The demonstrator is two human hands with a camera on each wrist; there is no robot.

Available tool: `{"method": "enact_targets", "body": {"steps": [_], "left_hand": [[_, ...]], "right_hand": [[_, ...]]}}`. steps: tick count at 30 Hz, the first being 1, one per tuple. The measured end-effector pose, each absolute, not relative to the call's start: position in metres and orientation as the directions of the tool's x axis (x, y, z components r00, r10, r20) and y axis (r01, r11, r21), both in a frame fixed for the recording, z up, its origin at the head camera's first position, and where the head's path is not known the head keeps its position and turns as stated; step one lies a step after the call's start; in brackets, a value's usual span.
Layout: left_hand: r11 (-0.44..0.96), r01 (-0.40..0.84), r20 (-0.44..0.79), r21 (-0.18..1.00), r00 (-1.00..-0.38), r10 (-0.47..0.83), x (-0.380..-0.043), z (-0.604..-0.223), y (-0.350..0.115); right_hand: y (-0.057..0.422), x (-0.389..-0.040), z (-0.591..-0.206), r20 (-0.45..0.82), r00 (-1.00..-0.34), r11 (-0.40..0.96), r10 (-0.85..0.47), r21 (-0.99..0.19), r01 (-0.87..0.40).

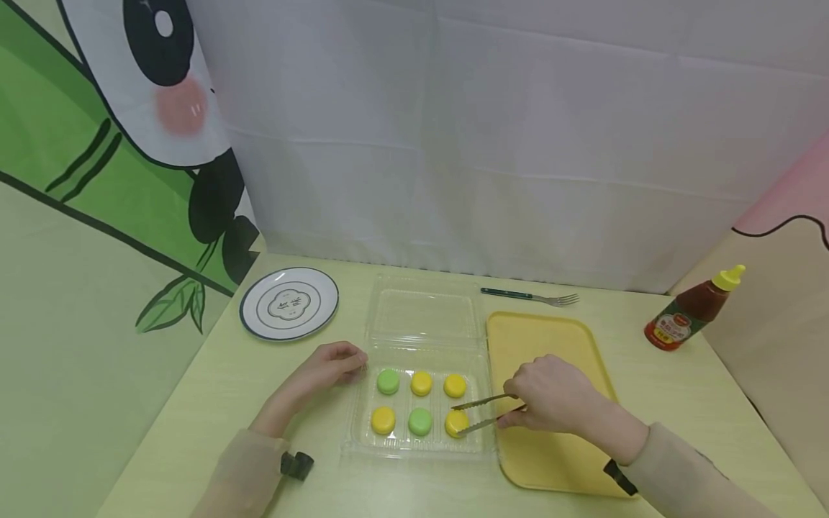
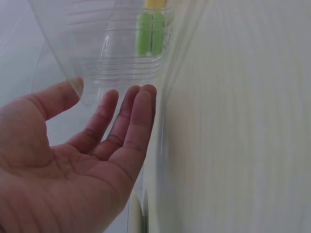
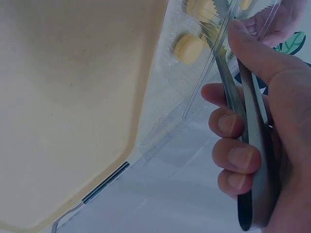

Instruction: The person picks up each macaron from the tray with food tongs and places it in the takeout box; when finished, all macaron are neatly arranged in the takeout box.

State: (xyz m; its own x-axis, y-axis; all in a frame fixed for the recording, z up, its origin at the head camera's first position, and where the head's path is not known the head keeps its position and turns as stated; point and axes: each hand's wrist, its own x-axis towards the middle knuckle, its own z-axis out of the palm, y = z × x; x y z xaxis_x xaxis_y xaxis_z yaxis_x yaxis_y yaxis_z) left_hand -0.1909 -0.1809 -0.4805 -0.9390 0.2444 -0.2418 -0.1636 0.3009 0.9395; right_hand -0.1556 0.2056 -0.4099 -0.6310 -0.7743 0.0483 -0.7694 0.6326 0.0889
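Several yellow and green macarons sit in two rows inside a clear plastic box (image 1: 401,440), its lid (image 1: 426,316) folded back behind it. My right hand (image 1: 550,394) grips metal tongs (image 1: 482,401) from the box's right side. Their serrated tips are spread around the front-right yellow macaron (image 1: 456,423); whether they touch it, I cannot tell. My left hand (image 1: 332,365) is at the box's left edge. In the left wrist view its fingers (image 2: 138,121) are relaxed and slightly bent, with the fingertips against or very near the clear wall (image 2: 121,73), close to a green macaron (image 2: 149,34).
A yellow tray (image 1: 540,460) lies right of the box, partly under my right hand. Behind it is a fork (image 1: 518,294) with a dark green handle. A red sauce bottle (image 1: 689,316) with a yellow cap stands far right. A white plate (image 1: 311,295) is at the back left.
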Motion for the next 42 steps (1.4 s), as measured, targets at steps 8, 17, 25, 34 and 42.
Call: {"method": "enact_targets", "body": {"steps": [8, 17, 25, 34, 42], "left_hand": [[0.306, -0.172, -0.25, 0.936, -0.939, 0.236, -0.191, -0.481, -0.181], [0.318, -0.166, -0.247, 0.933, -0.941, 0.232, -0.19, -0.48, -0.18], [0.32, -0.167, -0.246, 0.933, -0.942, 0.226, -0.189, -0.479, -0.18], [0.317, -0.173, -0.251, 0.933, -0.942, 0.225, -0.19, -0.478, -0.179], [0.332, -0.171, -0.254, 0.928, -0.941, 0.226, -0.19, -0.479, -0.18]], "right_hand": [[0.206, -0.156, -0.411, 0.044, -0.641, 0.642, -0.767, 0.088, -0.762], [0.206, -0.154, -0.409, 0.063, -0.638, 0.641, -0.767, 0.068, -0.764], [0.207, -0.155, -0.406, 0.055, -0.655, 0.657, -0.754, 0.07, -0.751], [0.211, -0.154, -0.403, 0.093, -0.689, 0.694, -0.719, 0.032, -0.719], [0.219, -0.158, -0.396, 0.124, -0.714, 0.716, -0.689, -0.038, -0.698]]}}
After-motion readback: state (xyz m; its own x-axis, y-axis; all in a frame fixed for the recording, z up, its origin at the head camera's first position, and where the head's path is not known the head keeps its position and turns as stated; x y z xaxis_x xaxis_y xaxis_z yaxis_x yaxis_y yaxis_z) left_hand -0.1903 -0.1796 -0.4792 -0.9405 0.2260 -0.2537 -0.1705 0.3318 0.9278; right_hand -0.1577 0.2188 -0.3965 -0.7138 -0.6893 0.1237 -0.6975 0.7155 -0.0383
